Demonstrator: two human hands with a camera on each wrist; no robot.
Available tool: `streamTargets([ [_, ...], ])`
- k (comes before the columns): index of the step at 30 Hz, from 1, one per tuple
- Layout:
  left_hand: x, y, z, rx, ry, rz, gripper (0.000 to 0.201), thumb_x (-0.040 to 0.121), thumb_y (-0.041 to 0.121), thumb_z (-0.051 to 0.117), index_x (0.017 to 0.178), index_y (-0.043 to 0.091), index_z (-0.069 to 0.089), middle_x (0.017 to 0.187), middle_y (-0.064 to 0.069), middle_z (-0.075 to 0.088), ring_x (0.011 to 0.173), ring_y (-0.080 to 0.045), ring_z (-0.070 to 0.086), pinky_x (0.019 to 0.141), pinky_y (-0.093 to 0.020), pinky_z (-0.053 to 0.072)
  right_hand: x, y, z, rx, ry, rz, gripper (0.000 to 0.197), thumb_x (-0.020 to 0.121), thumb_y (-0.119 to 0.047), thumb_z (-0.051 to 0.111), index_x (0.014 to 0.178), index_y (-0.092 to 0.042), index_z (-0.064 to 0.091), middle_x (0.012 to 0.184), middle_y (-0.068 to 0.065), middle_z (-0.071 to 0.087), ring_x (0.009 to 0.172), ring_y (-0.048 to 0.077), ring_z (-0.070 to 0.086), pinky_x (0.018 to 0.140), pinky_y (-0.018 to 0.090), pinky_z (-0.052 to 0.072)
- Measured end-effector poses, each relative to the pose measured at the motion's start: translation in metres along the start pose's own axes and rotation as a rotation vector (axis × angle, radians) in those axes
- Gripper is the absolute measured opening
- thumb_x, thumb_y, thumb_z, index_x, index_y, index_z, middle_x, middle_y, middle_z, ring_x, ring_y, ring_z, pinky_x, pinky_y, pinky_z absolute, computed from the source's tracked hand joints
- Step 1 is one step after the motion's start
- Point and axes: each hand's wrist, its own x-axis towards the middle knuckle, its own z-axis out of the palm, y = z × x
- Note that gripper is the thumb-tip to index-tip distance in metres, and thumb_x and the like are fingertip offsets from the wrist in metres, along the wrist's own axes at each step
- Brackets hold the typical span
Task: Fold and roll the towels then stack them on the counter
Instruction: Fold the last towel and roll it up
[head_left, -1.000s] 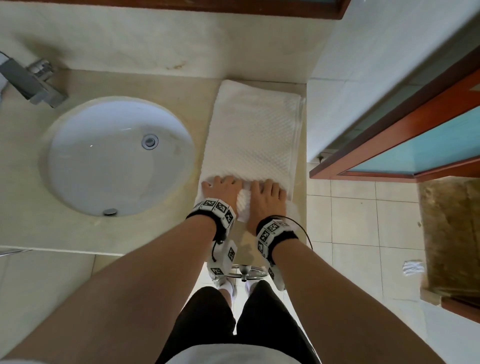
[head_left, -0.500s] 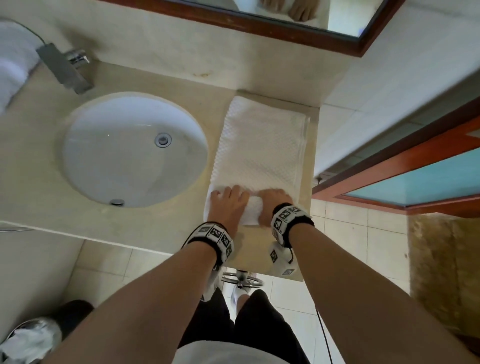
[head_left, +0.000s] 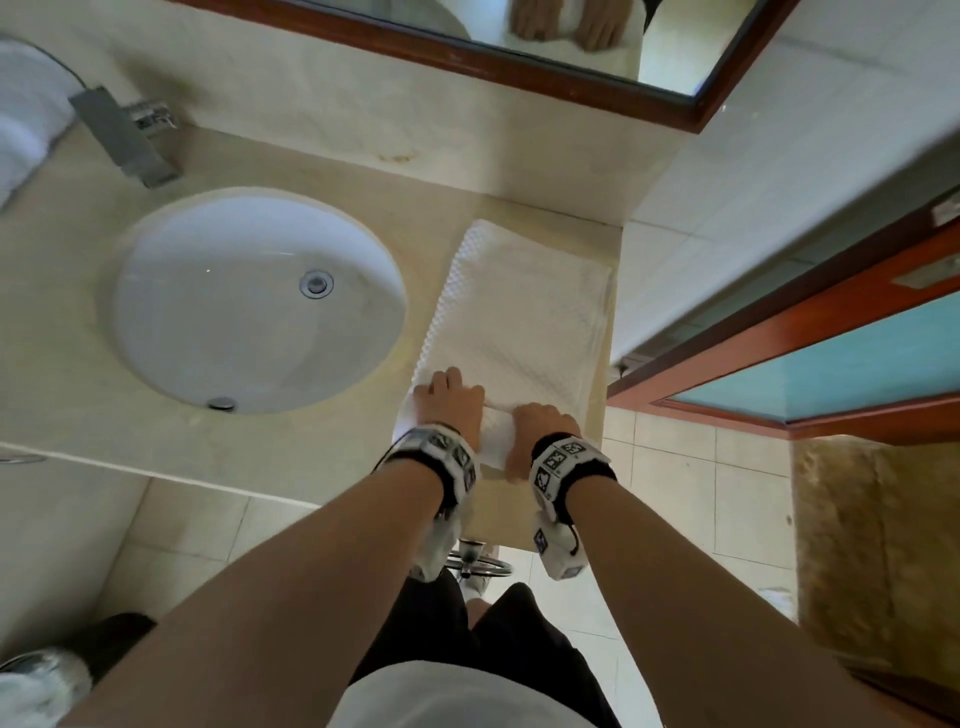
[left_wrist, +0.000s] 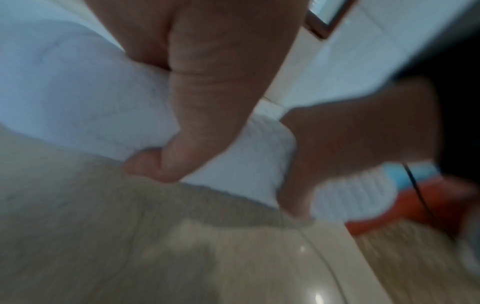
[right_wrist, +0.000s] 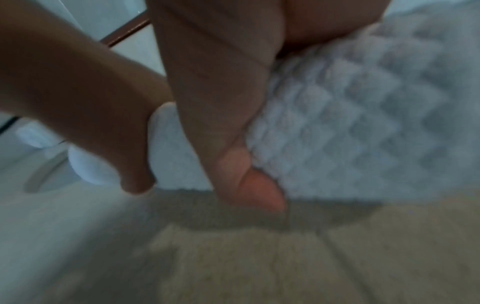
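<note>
A white waffle-weave towel (head_left: 519, 322) lies as a long folded strip on the beige counter (head_left: 311, 447), to the right of the sink. Its near end is rolled into a short roll (head_left: 496, 441). My left hand (head_left: 449, 400) grips the left part of the roll and my right hand (head_left: 540, 423) grips the right part, side by side. In the left wrist view my left hand (left_wrist: 182, 144) has its thumb tucked under the roll (left_wrist: 91, 98). The right wrist view shows my right hand (right_wrist: 233, 148) with its thumb under the roll (right_wrist: 350, 123) at the counter surface.
A round white sink (head_left: 171, 332) and a steel faucet (head_left: 124, 137) sit to the left. Another white towel (head_left: 21, 119) lies at the far left. A wood-framed mirror (head_left: 571, 67) hangs behind. The counter ends just right of the towel, by a wooden door frame (head_left: 779, 364).
Both hands have curled from lying flat on the towel's near end to gripping it as a roll, which has moved away from the counter's front edge. The view has tilted up towards the mirror.
</note>
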Motion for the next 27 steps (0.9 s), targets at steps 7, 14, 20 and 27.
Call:
streamTargets([
  [7, -0.013, 0.008, 0.018, 0.006, 0.050, 0.025, 0.077, 0.070, 0.025, 0.078, 0.135, 0.028, 0.036, 0.139, -0.001, 0.038, 0.128, -0.029, 0.035, 0.108, -0.050, 0.027, -0.001, 0.000, 0.007, -0.174, -0.021, -0.011, 0.089, 0.050, -0.043, 0.087, 0.127, -0.019, 0.049, 0.123, 0.008, 0.054, 0.112, 0.027, 0.054, 0.097, 0.042, 0.043],
  [14, 0.014, 0.008, -0.005, -0.036, -0.151, -0.003, 0.064, 0.083, 0.040, 0.067, 0.140, 0.031, 0.039, 0.146, -0.001, 0.040, 0.138, -0.027, 0.030, 0.112, -0.057, 0.024, -0.019, -0.013, 0.027, -0.141, 0.373, 0.026, 0.068, 0.063, -0.023, 0.081, 0.122, -0.013, 0.048, 0.119, 0.012, 0.051, 0.109, 0.033, 0.050, 0.094, 0.045, 0.042],
  [20, -0.007, -0.004, -0.002, 0.104, 0.089, 0.084, 0.086, 0.070, 0.027, 0.077, 0.142, 0.027, 0.029, 0.142, -0.008, 0.033, 0.130, -0.032, 0.034, 0.107, -0.053, 0.028, -0.003, 0.001, -0.002, 0.025, -0.041, -0.013, 0.067, 0.054, -0.030, 0.081, 0.115, -0.025, 0.054, 0.118, 0.000, 0.061, 0.104, 0.025, 0.060, 0.092, 0.040, 0.051],
  [27, -0.019, -0.006, 0.017, 0.019, 0.079, 0.009, 0.076, 0.070, 0.026, 0.077, 0.135, 0.027, 0.038, 0.133, 0.000, 0.044, 0.122, -0.024, 0.041, 0.096, -0.046, 0.037, -0.023, -0.009, 0.030, -0.167, 0.371, 0.025, 0.069, 0.063, -0.023, 0.079, 0.124, -0.011, 0.048, 0.120, 0.013, 0.052, 0.111, 0.035, 0.050, 0.099, 0.048, 0.040],
])
